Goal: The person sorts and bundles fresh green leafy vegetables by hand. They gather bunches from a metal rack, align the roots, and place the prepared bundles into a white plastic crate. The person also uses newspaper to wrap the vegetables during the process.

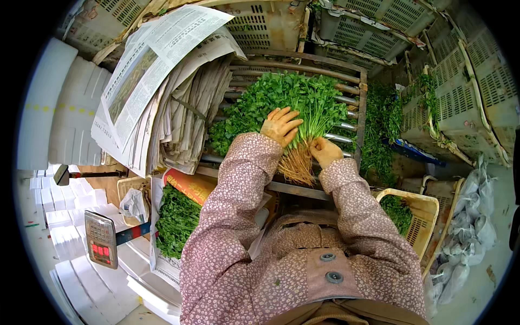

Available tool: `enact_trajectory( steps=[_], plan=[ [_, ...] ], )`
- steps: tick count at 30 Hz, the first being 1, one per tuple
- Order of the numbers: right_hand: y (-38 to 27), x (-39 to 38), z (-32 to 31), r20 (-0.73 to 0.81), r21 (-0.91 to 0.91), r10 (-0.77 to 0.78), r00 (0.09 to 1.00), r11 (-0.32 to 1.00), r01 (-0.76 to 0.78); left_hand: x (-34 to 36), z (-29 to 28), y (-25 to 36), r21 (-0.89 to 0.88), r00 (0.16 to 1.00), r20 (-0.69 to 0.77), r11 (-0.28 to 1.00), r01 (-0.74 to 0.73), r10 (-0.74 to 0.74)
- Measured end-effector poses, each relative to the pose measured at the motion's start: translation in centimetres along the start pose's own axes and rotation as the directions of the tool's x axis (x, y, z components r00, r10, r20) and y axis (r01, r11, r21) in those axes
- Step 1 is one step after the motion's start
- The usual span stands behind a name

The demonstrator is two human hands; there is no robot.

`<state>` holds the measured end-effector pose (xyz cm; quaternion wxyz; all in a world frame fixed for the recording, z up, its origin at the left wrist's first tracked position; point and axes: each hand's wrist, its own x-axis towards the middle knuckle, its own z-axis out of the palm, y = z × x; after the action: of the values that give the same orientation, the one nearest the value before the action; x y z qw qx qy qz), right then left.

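A bunch of leafy green herbs (309,115) that looks like coriander lies on a rack of metal bars (351,101). Its thin stems gather toward me and end in brown roots (297,166) near the rack's front edge. My left hand (281,127) rests on the left side of the stems with its fingers stretched and a little apart. On the other side, just above the roots, my right hand (326,151) has its fingers curled in and closed at the stems. More loose leaves (254,108) spread under and left of the bunch.
A tall stack of newspapers (179,103) covers the rack's left side. Plastic crates (455,92) stand behind and to the right. Greens fill a box (176,222) at lower left, near a scale display (101,241). A yellow basket (425,216) and plastic bags (466,227) are at right.
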<state>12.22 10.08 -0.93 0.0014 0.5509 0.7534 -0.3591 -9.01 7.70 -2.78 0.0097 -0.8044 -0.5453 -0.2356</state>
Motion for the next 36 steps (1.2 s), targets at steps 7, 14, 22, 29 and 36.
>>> enact_trajectory(
  steps=[7,14,22,29,36],
  plan=[
    [5.4,0.8,-4.8,-0.176,0.251,0.029,0.984,0.968,0.016,-7.9,-11.0,2.4,-0.175,0.676,-0.269,0.725,0.666,-0.686],
    [-5.1,3.9,-1.9,0.041,0.023,0.252,0.967,0.967,-0.253,-9.9,-5.8,2.5,-0.049,0.167,0.504,0.165,0.985,-0.847],
    [-2.1,10.1,-1.5,-0.176,-0.182,-0.125,0.976,0.979,0.092,-5.9,-6.9,-2.7,-0.015,0.390,0.401,0.420,0.907,-0.829],
    [-3.3,2.6,-3.6,-0.507,-0.047,-0.326,0.797,0.934,0.353,-12.6,-5.2,-2.6,-0.216,0.306,0.219,0.260,0.941,-0.926],
    [-4.4,-0.9,4.9,-0.048,-0.311,-0.677,0.734,0.709,0.633,-6.0,-9.9,0.3,0.064,0.762,-0.309,0.787,0.613,-0.569]
  ],
)
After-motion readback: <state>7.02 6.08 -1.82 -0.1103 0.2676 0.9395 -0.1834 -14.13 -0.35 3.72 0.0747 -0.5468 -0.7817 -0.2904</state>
